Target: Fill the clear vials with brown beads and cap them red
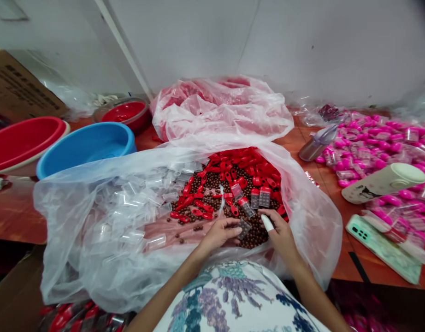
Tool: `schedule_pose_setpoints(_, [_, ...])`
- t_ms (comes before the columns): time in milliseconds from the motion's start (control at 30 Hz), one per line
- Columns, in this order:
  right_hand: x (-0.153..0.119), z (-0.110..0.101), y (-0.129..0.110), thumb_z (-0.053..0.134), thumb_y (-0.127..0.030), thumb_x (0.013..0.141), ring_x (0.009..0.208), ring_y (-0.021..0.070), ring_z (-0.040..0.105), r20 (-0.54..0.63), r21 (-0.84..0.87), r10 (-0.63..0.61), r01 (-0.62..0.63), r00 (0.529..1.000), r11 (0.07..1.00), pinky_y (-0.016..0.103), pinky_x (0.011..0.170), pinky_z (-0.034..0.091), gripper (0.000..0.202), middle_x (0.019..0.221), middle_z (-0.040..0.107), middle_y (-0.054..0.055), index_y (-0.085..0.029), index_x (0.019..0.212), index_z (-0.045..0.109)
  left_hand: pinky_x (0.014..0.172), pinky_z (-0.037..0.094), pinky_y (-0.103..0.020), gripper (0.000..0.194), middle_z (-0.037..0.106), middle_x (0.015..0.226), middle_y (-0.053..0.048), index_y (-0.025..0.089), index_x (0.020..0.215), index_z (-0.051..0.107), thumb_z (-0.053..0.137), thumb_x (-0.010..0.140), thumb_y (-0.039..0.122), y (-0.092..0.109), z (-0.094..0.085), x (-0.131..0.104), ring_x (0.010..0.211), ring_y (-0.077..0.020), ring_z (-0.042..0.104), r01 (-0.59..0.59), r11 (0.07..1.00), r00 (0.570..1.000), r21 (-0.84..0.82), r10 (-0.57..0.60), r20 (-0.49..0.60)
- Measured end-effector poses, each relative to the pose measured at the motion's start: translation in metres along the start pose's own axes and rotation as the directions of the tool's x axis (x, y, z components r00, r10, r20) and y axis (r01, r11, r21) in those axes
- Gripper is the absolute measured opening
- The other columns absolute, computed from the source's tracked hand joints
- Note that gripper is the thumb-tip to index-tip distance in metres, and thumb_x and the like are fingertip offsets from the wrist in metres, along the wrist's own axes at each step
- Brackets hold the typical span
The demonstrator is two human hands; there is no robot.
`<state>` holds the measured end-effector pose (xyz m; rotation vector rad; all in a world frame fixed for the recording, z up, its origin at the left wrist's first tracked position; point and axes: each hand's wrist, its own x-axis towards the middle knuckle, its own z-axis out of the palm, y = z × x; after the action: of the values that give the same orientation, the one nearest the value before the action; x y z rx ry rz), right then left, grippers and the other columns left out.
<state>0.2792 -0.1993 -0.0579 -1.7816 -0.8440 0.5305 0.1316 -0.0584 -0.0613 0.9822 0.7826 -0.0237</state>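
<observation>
My left hand (221,234) is closed on a small clear plastic box (245,228), which has brown beads in or behind it. Just to its right, my right hand (279,230) hovers over the beads, fingers somewhat apart; one finger wears a white cover (267,222). Beyond its fingertips lie a few filled clear boxes with red tops (264,197). Loose brown beads (256,235) surround both hands. Red plastic caps (229,161) are heaped at the far side, and empty clear boxes (132,198) are piled to the left, all inside a spread white plastic bag (312,216).
A blue basin (88,143) and a red basin (26,140) stand at left. Behind is another bag (222,110) with red contents. At right are a tumbler (381,183), a phone (383,249), a purple-lidded cup (316,144) and many pink-capped containers (381,143).
</observation>
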Motion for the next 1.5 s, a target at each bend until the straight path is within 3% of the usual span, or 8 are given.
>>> schedule_pose_setpoints(433, [0.026,0.035,-0.024,0.039,-0.005,0.077,0.111,0.0178,0.053,0.445,-0.002,-0.173,0.195,0.878,0.981,0.037,0.098,0.039,0.049,0.118,0.059,0.003,-0.027,0.118,0.056,0.077,0.045,-0.027,0.041,0.069,0.094,-0.007,0.014,0.098,0.070,0.075,0.063,0.034,0.014,-0.024,-0.028,0.080,-0.0171,0.062,-0.177,0.984,0.982,-0.008,0.176,-0.072])
schedule_pose_setpoints(633, [0.039,0.040,-0.027,0.041,-0.005,0.076,0.097,0.0190,0.057,0.243,-0.329,-0.176,0.251,0.954,0.910,0.032,0.087,0.045,0.038,0.103,0.061,0.006,-0.022,0.106,0.058,0.075,0.047,-0.028,0.041,0.066,0.088,-0.005,0.014,0.094,0.066,0.079,0.058,0.029,0.012,-0.031,-0.032,0.076,-0.0141,0.060,-0.181,0.963,0.974,-0.199,0.148,-0.170])
schedule_pose_setpoints(867, [0.059,0.069,-0.031,0.051,-0.011,0.079,0.091,0.0259,0.057,0.275,-0.587,-0.211,0.338,0.938,0.735,0.036,0.079,0.046,0.037,0.094,0.065,0.012,-0.019,0.114,0.058,0.064,0.049,-0.025,0.037,0.063,0.084,-0.004,0.015,0.091,0.060,0.076,0.063,0.033,0.020,-0.031,-0.036,0.072,-0.0130,0.058,-0.230,0.941,0.965,-0.247,0.187,-0.186])
schedule_pose_setpoints(967, [0.060,0.069,-0.028,0.049,-0.015,0.081,0.094,0.0250,0.057,0.263,-0.464,-0.197,0.302,0.945,0.833,0.039,0.084,0.046,0.036,0.102,0.066,0.009,-0.023,0.116,0.057,0.066,0.050,-0.027,0.040,0.064,0.085,-0.005,0.015,0.096,0.060,0.075,0.064,0.033,0.019,-0.033,-0.040,0.073,-0.0140,0.059,-0.245,0.938,0.961,-0.245,0.200,-0.191])
schedule_pose_setpoints(1067, [0.056,0.063,-0.028,0.053,-0.030,0.082,0.096,0.0238,0.059,0.264,0.022,-0.027,0.022,0.964,1.000,0.039,0.083,0.048,0.033,0.107,0.066,0.006,-0.023,0.115,0.058,0.067,0.049,-0.028,0.043,0.063,0.085,-0.005,0.015,0.101,0.060,0.075,0.065,0.033,0.015,-0.035,-0.041,0.073,-0.0145,0.058,-0.251,0.941,0.960,-0.227,0.212,-0.181])
schedule_pose_setpoints(1200, [0.048,0.055,-0.029,0.063,-0.036,0.075,0.081,0.0200,0.064,0.371,0.451,0.232,-0.392,0.899,0.801,0.033,0.066,0.054,0.047,0.094,0.067,0.004,-0.024,0.120,0.052,0.072,0.047,-0.026,0.041,0.064,0.089,-0.006,0.015,0.103,0.061,0.073,0.067,0.031,0.010,-0.034,-0.039,0.079,-0.0145,0.058,-0.271,0.951,0.955,-0.148,0.248,-0.160])
schedule_pose_setpoints(1333, [0.040,0.054,-0.024,0.072,-0.031,0.067,0.078,0.0164,0.064,0.237,0.625,0.305,-0.385,0.922,0.679,0.033,0.071,0.055,0.040,0.088,0.066,0.000,-0.026,0.104,0.058,0.076,0.045,-0.025,0.035,0.065,0.090,-0.006,0.015,0.098,0.063,0.073,0.067,0.030,0.009,-0.030,-0.038,0.081,-0.0139,0.058,-0.262,0.961,0.958,-0.087,0.247,-0.147])
schedule_pose_setpoints(1500, [0.031,0.055,-0.024,0.075,-0.032,0.064,0.092,0.0218,0.064,0.258,0.531,0.217,-0.326,0.941,0.782,0.039,0.085,0.050,0.034,0.101,0.069,0.005,-0.022,0.095,0.066,0.077,0.046,-0.027,0.039,0.066,0.092,-0.006,0.015,0.100,0.061,0.073,0.067,0.031,0.009,-0.025,-0.038,0.080,-0.0143,0.060,-0.259,0.959,0.964,-0.116,0.249,-0.098])
